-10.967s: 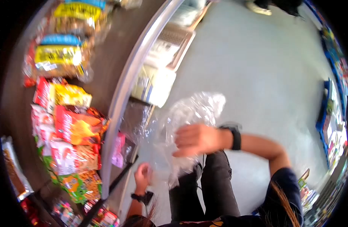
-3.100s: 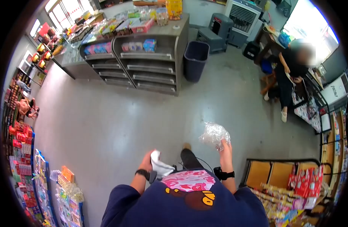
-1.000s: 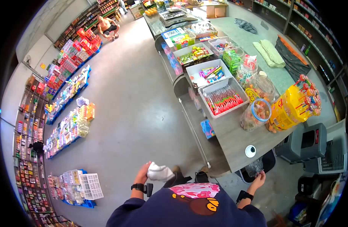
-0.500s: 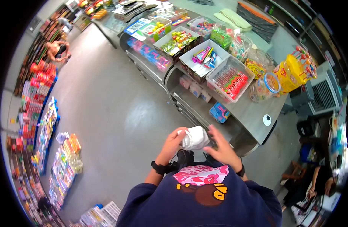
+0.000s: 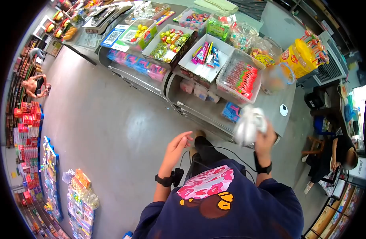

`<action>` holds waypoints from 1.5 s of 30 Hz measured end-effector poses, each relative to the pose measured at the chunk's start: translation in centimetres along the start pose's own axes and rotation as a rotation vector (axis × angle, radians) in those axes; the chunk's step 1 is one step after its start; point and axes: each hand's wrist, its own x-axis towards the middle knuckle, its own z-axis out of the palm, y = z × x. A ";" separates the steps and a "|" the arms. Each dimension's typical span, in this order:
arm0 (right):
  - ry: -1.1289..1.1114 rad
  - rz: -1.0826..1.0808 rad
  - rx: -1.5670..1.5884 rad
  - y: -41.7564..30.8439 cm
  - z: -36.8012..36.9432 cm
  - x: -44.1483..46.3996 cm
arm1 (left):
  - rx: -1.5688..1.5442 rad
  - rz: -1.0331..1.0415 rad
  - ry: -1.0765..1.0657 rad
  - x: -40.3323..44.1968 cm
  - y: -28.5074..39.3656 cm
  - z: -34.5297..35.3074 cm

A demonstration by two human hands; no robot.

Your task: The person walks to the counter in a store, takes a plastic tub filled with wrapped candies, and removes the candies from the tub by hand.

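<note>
The bare left hand (image 5: 178, 145) hangs above the grey floor (image 5: 123, 119), its fingers loosely bent; to the right and farther off, an open white cardboard box (image 5: 199, 68) of wrapped sweets and a clear rectangular plastic tub (image 5: 230, 91) of red packets stand on the grey tabletop (image 5: 275, 101); nearer, a blurred, crumpled white cloth-like bundle (image 5: 248, 126) shows before the tabletop's near edge, the right hand's (image 5: 264, 142) fingers closed around its right side

Bright; glare on the floor (image 5: 127, 127); edges bowed; right hand (image 5: 265, 142) seemingly blurred.
</note>
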 end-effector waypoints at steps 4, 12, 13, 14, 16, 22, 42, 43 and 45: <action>0.387 -0.069 -0.227 2.2 -1.2 4.3 | 0.055 0.003 0.093 3.0 0.5 -3.0; 0.226 0.056 -0.281 5.0 6.8 5.3 | 0.198 -0.046 0.100 11.3 4.4 -4.9; 0.220 0.053 -0.276 5.4 8.2 5.1 | 0.189 -0.058 0.075 12.6 4.7 -4.9; 0.210 0.056 -0.272 5.6 9.4 4.7 | 0.180 -0.077 0.051 13.5 5.1 -4.9; 0.254 0.116 -0.239 5.9 10.6 4.0 | 0.144 -0.059 0.039 15.5 6.0 -4.5; 0.143 -0.274 -0.635 5.3 9.7 4.0 | 0.080 -0.035 -0.062 21.5 6.5 -4.3; -0.506 -0.493 -0.225 -11.7 32.0 10.5 | 0.318 -0.188 -0.837 27.9 13.1 -17.8; -0.492 -0.500 -0.314 -11.9 32.7 10.4 | 0.307 -0.272 -0.764 28.5 12.6 -19.0; -0.434 -0.498 -0.428 -11.7 34.0 10.0 | 0.256 -0.503 -0.567 29.6 12.2 -21.1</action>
